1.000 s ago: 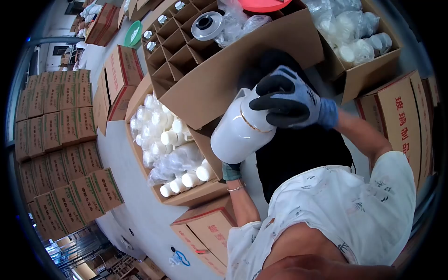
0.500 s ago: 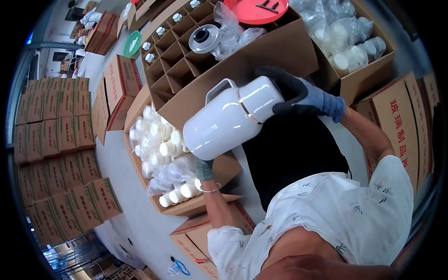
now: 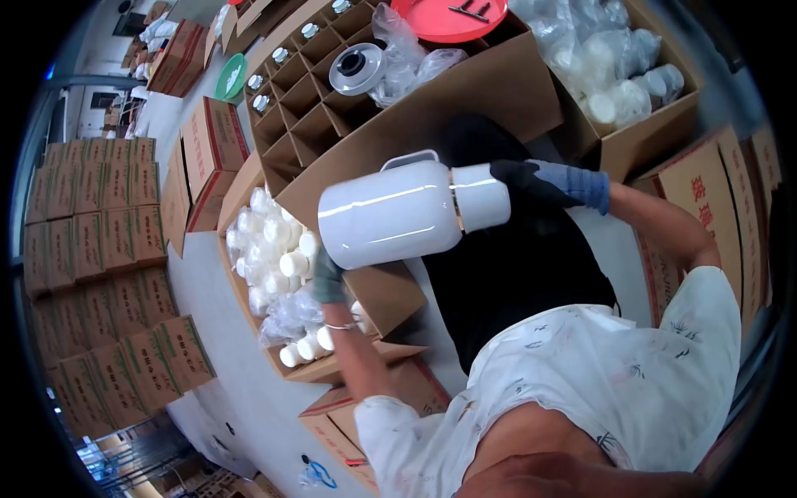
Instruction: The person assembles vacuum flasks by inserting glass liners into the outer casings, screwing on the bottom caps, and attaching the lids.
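A glossy white jug point(image 3: 390, 214) with a handle and a thin gold band lies nearly level in front of my body. Its base points left and its narrower top points right. My left hand point(image 3: 329, 275), in a greenish-grey glove, supports the base end; its fingers are mostly hidden behind the jug. At the top end my right hand point(image 3: 540, 183), in a blue and black glove, grips the jug. Behind it stands a divided carton point(image 3: 448, 108), with a clear round lid point(image 3: 357, 70) and plastic bags resting on the dividers.
An open box point(image 3: 241, 286) of white bottle-like parts is at left, and a box point(image 3: 647, 133) of bagged white parts at upper right. A red tray point(image 3: 432, 23) sits on the divided carton. Stacked cartons point(image 3: 100, 224) stand far left.
The jug has turned from steeply tilted to nearly level and moved left. My left hand has moved left and up with its base. My right hand has shifted from over the top to its end.
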A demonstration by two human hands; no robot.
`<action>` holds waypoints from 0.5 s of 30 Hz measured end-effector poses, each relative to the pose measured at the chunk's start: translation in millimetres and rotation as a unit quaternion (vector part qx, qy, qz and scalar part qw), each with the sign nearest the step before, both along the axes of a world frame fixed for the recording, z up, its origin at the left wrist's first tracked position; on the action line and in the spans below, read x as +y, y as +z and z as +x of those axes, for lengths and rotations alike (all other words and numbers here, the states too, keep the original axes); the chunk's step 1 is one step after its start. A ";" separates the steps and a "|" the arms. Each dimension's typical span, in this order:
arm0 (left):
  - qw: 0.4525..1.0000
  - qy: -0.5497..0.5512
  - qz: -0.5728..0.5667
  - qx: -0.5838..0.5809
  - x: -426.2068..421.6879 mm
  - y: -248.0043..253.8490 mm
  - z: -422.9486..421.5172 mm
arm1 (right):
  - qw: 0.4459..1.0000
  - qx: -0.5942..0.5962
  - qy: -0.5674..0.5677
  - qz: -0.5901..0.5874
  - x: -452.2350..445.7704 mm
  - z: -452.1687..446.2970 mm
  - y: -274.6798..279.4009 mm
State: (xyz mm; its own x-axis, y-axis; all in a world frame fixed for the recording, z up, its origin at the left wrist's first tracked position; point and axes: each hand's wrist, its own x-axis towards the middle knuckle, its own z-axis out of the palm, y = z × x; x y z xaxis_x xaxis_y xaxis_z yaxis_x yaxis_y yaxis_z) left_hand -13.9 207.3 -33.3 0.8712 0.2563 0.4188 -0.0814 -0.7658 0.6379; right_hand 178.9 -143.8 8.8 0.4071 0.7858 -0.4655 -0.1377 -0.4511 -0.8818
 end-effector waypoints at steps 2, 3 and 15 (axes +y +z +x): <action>0.987 -0.129 0.087 0.038 2.9 52.3 31.7 | 0.903 -0.196 0.246 -0.294 3.4 37.8 36.5; 0.969 -0.187 0.141 0.074 -1.0 71.4 53.0 | 0.915 -0.317 0.135 -0.209 6.1 50.3 19.5; 0.851 -0.264 0.119 0.438 -129.3 58.0 156.4 | 0.762 -0.623 0.157 -0.079 295.6 230.1 -40.5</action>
